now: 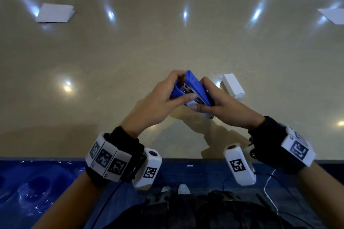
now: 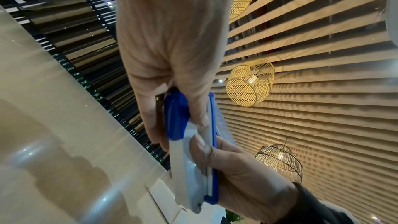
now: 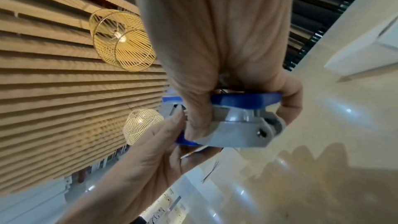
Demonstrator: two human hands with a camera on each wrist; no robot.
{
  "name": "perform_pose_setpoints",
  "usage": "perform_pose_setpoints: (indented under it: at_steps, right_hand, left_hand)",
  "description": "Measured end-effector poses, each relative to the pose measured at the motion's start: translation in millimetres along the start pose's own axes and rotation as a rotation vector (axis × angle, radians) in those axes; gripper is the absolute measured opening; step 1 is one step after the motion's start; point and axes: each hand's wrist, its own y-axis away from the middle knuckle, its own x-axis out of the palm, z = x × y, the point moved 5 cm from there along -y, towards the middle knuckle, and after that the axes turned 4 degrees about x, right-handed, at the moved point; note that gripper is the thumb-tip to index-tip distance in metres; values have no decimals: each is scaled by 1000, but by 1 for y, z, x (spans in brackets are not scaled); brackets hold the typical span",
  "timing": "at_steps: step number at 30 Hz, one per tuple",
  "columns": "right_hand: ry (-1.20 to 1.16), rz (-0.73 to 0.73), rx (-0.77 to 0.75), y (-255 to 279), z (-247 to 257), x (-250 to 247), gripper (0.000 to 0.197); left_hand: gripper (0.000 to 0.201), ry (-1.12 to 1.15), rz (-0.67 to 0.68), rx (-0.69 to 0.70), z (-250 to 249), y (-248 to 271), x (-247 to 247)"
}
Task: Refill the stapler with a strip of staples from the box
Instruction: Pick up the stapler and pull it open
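At frame centre both hands, left hand (image 1: 156, 102) and right hand (image 1: 221, 106), gripped the opened blue stapler (image 1: 193, 87); judging so, loading was underway, and next a strip from the white box (image 1: 233, 85).

Stapler (image 1: 193, 87): above the table (image 1: 167, 46), near its front edge, between left hand (image 1: 160, 102) and right hand (image 1: 221, 106).
Box (image 1: 233, 85): on the table, just right of the right hand.
Papers (image 1: 55, 13): far left (another far right (image 1: 333, 16)).
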Motion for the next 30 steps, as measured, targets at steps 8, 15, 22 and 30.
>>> perform_pose_setpoints:
  at_steps: [8, 15, 22, 30]
  right_hand:
    - [335, -171, -26, -10, 9, -9, 34]
    - [56, -14, -30, -12, 20, -3, 24]
    - [43, -88, 17, -21, 15, -1, 18]
    - [-250, -27, 199, -22, -13, -24, 8]
  left_hand:
    - [24, -312, 89, 53, -11, -5, -8]
    - [14, -480, 173, 45, -12, -5, -7]
    - [17, -372, 75, 52, 0, -5, -11]
    - [22, -9, -270, 32, 20, -6, -68]
